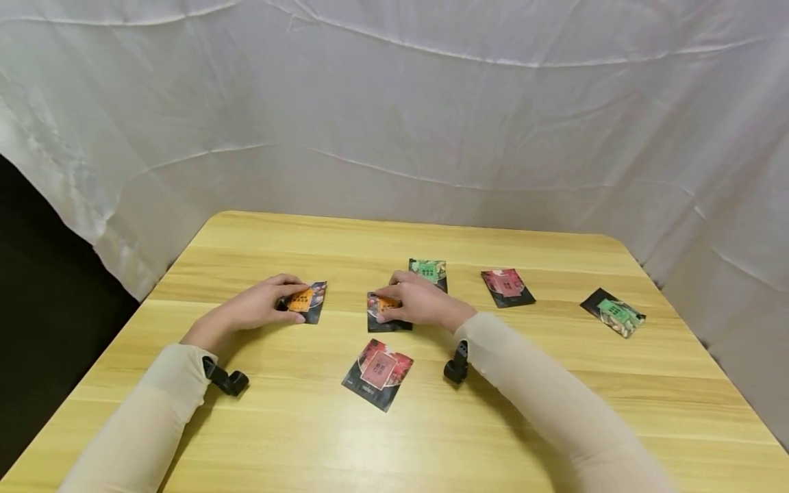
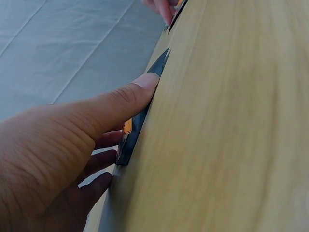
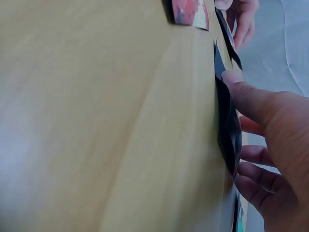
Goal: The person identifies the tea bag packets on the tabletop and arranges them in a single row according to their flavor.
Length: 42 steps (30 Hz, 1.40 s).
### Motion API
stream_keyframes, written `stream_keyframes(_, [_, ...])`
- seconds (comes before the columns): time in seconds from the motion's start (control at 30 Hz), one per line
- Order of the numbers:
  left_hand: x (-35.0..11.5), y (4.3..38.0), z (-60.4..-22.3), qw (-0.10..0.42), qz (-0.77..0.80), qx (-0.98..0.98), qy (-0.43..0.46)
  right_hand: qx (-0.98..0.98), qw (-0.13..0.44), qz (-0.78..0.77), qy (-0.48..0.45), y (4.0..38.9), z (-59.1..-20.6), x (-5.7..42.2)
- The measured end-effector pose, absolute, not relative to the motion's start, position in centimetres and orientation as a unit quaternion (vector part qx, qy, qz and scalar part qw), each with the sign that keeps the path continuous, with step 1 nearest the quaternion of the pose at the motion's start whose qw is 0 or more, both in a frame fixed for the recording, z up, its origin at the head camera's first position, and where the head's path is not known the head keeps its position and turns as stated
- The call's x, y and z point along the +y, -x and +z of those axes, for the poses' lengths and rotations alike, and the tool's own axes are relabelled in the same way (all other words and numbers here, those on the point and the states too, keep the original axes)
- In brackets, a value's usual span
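Two flat black packets with orange labels lie side by side on the wooden table. My left hand [image 1: 261, 305] holds the left orange-label packet [image 1: 315, 305], thumb on the near part and fingers around its left and far sides. In the left wrist view, the thumb [image 2: 128, 99] presses on this packet. My right hand [image 1: 419, 301] grips the other orange-label packet [image 1: 390, 324] between thumb and fingers; this packet [image 3: 227, 121] looks bowed in the right wrist view. A green-label packet [image 1: 429, 269] lies just beyond the right hand, which partly hides it.
A red-label packet [image 1: 378, 374] lies nearer the front, between the forearms. Further right are another red-label packet [image 1: 508, 287] and a green-label packet [image 1: 613, 312]. The wooden table [image 1: 296, 438] meets a pale hanging cloth [image 1: 394, 123] at its back.
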<state>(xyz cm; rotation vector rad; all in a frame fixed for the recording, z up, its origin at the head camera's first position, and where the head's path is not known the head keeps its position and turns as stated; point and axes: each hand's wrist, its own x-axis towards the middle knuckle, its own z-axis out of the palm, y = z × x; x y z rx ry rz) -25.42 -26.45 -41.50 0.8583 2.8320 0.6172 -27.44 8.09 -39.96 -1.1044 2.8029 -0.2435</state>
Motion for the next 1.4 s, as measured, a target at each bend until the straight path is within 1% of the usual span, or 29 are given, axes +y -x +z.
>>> stream_keyframes(0.37, [-26.4, 25.3, -41.5, 0.056, 0.205, 0.935, -0.283, 0.924, 0.061, -0.074, 0.370, 28.0, -40.3, 5.0])
stream_keyframes(0.87, [-26.2, 25.3, -41.4, 0.058, 0.209, 0.936, -0.278, 0.925, 0.045, -0.041, 0.376, 28.4, -40.1, 1.5])
stream_keyframes(1.4, [-26.1, 25.3, -41.4, 0.058, 0.212, 0.935, -0.279, 0.928, 0.046, -0.041, 0.366, 28.3, -40.2, 0.0])
